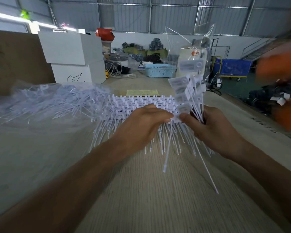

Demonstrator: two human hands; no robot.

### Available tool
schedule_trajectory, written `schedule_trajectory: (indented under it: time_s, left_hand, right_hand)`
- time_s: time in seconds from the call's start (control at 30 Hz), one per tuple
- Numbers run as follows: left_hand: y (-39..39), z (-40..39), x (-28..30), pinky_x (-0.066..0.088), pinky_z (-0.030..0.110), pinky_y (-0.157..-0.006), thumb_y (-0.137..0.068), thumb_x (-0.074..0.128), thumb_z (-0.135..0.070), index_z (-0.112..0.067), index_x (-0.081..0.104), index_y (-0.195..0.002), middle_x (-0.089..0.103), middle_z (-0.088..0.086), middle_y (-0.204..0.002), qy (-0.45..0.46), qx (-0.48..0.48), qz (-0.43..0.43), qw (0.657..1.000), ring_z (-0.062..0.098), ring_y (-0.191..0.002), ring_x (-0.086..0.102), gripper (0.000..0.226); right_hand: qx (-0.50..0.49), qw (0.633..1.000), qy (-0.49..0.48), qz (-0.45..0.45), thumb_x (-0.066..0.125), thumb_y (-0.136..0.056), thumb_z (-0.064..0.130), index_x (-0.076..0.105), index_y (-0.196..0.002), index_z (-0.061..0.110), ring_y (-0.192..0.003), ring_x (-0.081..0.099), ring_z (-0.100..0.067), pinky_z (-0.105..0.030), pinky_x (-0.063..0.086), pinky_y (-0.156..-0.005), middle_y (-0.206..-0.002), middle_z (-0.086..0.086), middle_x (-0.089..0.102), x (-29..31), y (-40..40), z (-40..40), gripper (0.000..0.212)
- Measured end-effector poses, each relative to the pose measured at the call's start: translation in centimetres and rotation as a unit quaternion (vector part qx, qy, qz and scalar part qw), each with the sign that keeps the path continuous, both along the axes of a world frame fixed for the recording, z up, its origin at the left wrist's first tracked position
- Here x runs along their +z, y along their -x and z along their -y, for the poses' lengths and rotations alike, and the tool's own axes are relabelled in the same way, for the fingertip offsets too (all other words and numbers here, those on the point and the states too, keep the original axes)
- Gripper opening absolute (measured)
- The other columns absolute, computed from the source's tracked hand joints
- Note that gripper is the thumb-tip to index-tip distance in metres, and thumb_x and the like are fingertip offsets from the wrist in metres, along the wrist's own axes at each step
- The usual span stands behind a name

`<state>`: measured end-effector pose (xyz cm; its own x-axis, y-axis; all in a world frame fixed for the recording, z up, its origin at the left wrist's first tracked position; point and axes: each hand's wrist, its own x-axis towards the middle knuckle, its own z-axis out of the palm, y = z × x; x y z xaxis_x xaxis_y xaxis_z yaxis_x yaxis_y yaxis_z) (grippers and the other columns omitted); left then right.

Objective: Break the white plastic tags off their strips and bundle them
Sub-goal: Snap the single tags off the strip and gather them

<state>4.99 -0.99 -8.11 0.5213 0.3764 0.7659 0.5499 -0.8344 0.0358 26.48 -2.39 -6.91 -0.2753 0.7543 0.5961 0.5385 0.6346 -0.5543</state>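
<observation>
A warehouse with a grey corrugated roof, and a pale wood-grain worktable [141, 190] where white plastic tags are being snapped off.

Above the table the stacked white plastic tag strips [141, 105] run left to right, thin tails hanging toward the person. The left hand [141, 125] grips their right end, fingers curled over the top. Touching it, the right hand [213, 128] pinches the end tag with its thumb and clamps a fanned bundle of loose white tags [186, 91], heads up. The next tag lies just left of the right thumb. Behind, a clear plastic bag of more strips [57, 100]; farther back, a light blue plastic basket [160, 71], contents unclear.
</observation>
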Motion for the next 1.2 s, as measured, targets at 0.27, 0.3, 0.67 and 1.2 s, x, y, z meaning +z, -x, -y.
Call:
schedule_trajectory:
  time_s: [0.27,0.3,0.67,1.2]
  left_hand:
    - [-0.3,0.5,0.8,0.040,0.001,-0.067,-0.090,0.060,0.007,0.001,0.076,-0.090,0.066,-0.005,-0.073,0.082,-0.001,0.102,0.991,-0.011,-0.064,0.055,0.017]
    - [-0.3,0.6,0.9,0.040,0.001,-0.069,-0.091,0.061,0.002,0.001,0.076,-0.092,0.069,-0.002,-0.077,0.073,0.000,0.103,0.992,-0.010,-0.068,0.053,0.015]
    - [-0.5,0.5,0.8,0.051,0.019,-0.089,-0.086,0.073,-0.003,-0.006,0.077,-0.105,0.074,0.004,-0.103,0.091,-0.034,0.084,0.992,0.006,-0.094,0.066,0.020]
    - [-2.0,1.2,1.1,0.057,0.024,-0.073,-0.082,0.079,-0.009,-0.016,0.078,-0.104,0.073,-0.006,-0.102,0.127,0.000,0.224,0.966,0.009,-0.088,0.068,0.024]
  right_hand:
    - [-0.005,0.979,-0.173,0.108,0.052,-0.103,0.032,0.028,-0.072,0.038,-0.051,0.042,0.000,-0.016,0.029,-0.052,-0.052,0.009,0.034,-0.1,-0.3,-0.2,0.040]
    - [-0.013,0.987,-0.127,0.096,0.047,-0.103,0.040,0.033,-0.069,0.034,-0.051,0.042,-0.005,-0.021,0.027,-0.052,-0.052,0.007,0.033,-0.2,-0.3,-0.3,0.037]
    - [0.024,0.939,0.245,-0.240,0.043,-0.107,0.027,0.041,-0.069,0.018,-0.044,0.025,-0.013,-0.025,0.023,-0.042,-0.052,0.001,0.036,0.4,-1.7,-1.2,0.038]
    - [0.135,0.921,0.263,-0.253,0.043,-0.105,0.038,0.069,-0.092,0.007,-0.067,0.071,-0.031,-0.032,0.057,-0.056,-0.081,-0.021,0.072,-0.8,2.1,0.7,0.042]
